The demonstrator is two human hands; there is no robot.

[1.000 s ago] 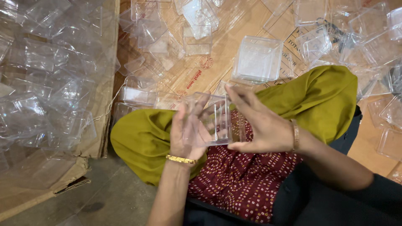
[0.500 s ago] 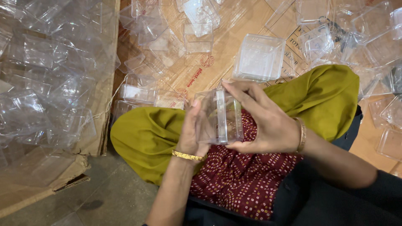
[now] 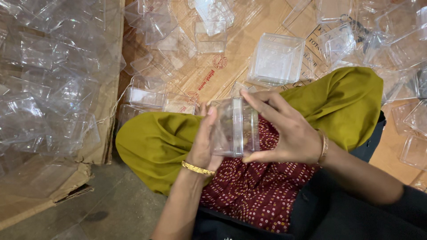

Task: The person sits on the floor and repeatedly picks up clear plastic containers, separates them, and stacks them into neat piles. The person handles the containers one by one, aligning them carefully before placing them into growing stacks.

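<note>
Two hands, left hand (image 3: pixel 205 141) and right hand (image 3: pixel 289 132), fingers clamped on clear box (image 3: pixel 235 128), seam indistinct.

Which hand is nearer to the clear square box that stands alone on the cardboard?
Right. The right hand is just below the clear square box; the left hand is farther, lower and to the left.

Flattened brown cardboard (image 3: pixel 249 49) covers the far floor, strewn with loose clear plastic box parts (image 3: pixel 209 26); one whole clear box (image 3: pixel 276 58) sits upright near its middle. Bare grey floor (image 3: pixel 111 209) shows near left. A heap of clear plastic pieces (image 3: pixel 49 80) lies on cardboard at left.
</note>
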